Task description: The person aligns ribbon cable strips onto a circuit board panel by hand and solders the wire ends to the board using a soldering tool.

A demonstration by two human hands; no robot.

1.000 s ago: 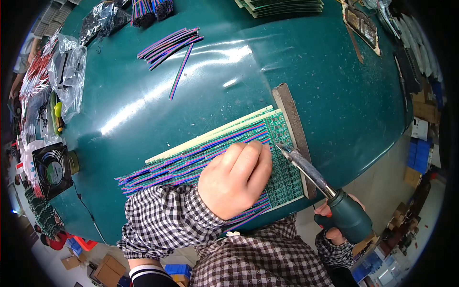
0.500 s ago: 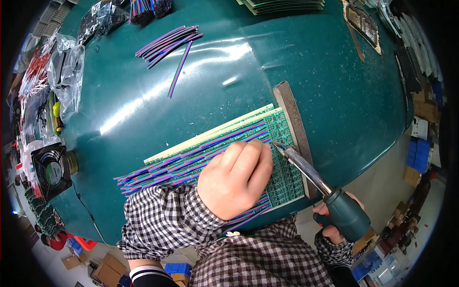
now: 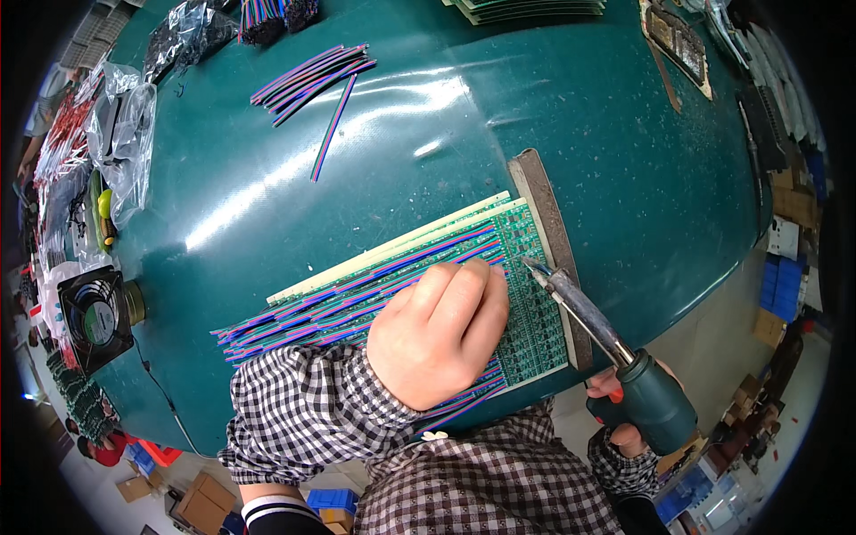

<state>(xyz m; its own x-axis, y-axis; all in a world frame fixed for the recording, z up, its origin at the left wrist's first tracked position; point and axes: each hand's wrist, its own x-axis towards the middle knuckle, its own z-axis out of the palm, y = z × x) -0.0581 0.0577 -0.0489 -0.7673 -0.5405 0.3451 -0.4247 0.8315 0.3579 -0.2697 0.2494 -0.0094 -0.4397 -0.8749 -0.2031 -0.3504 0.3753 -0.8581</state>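
Note:
My left hand [image 3: 439, 334] is closed, its fingers curled down over the circuit board panel [image 3: 532, 343]. Its fingertips pinch a striped ribbon wire close to the solder pads, and the hand hides most of that wire. Rows of red, blue, green and black ribbon wires [image 3: 357, 279] lie across the panel, their far ends sticking out at the left. In my right hand [image 3: 606, 385] is a soldering gun [image 3: 658, 406] with a dark green body. Its metal tip [image 3: 533, 265] hovers over or near the board, just right of my left fingertips; contact cannot be made out.
A brown bar [image 3: 555, 259] lies along the panel's right end. Loose ribbon wires [image 3: 312, 82] rest farther back on the green table mat [image 3: 624, 160]. At the left stands a small black fan [image 3: 96, 319] with a cord. Stacked boards [image 3: 526, 11] are at the back.
The soldering gun has shifted slightly right, and its tip has drawn away from my left fingertips. My left hand holds its place on the panel.

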